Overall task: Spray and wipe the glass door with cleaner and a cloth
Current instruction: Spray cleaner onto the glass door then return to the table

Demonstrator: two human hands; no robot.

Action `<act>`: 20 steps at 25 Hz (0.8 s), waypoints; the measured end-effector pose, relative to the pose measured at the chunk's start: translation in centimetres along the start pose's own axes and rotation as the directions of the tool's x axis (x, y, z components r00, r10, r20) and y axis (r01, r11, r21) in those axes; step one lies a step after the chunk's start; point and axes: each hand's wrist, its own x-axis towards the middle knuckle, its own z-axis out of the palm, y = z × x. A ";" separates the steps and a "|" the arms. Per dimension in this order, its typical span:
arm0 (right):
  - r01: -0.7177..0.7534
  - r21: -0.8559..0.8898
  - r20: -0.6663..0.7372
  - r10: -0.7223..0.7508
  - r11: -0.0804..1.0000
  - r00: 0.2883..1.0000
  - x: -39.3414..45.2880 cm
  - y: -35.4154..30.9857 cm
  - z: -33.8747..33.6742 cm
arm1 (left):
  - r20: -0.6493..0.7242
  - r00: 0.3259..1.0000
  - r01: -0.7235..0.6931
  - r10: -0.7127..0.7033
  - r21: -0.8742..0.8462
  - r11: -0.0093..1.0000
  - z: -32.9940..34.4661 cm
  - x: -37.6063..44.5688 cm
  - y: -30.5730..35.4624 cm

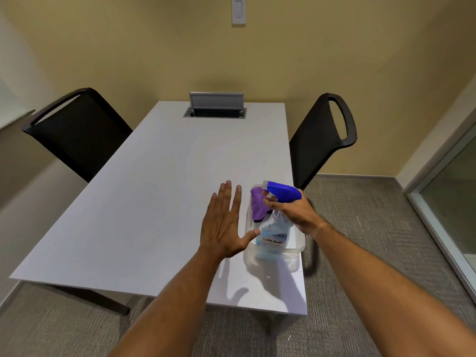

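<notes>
Grey table (154,189), near right corner: clear tub (273,256) holding spray bottle (274,233) and purple cloth (258,206). Right hand (291,208) clamped on bottle neck under trigger; bottle likely light, smooth, rigid. Left hand (224,222) spread flat, empty. Glass door (456,191) at far right.

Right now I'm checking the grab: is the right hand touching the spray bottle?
Touching. The head view shows the right hand wrapped around the spray bottle neck below its blue trigger head, fingers curled against it.

The room is evenly lit from overhead; soft shadows are cast on the table (154,202), and edges are bowed by wide-angle distortion.
</notes>
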 end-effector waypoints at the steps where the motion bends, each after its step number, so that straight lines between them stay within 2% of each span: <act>1: 0.005 0.000 -0.011 -0.005 1.000 1.000 -0.2 -0.8 -0.2 | 0.000 1.000 0.000 0.000 -0.003 1.000 -0.5 0.4 0.1; 5: 0.049 0.011 -0.035 -0.048 0.999 0.998 -1.5 -5.1 -1.5 | -0.032 0.999 -0.017 0.016 -0.015 1.000 -2.8 2.2 1.4; 10: 0.136 -0.005 -0.121 -0.135 0.991 0.983 -5.1 -10.7 -4.6 | -0.133 0.983 -0.130 0.126 -0.024 0.991 -7.2 6.0 4.3; 16: 0.256 -0.034 -0.214 -0.257 0.966 0.942 -9.4 -15.5 -10.0 | -0.262 0.917 -0.308 0.300 0.009 0.951 -12.7 9.7 10.7; 20: 0.332 -0.112 -0.352 -0.349 0.937 0.868 -13.3 -17.7 -14.5 | -0.333 0.854 -0.418 0.399 0.016 0.908 -15.6 11.3 16.9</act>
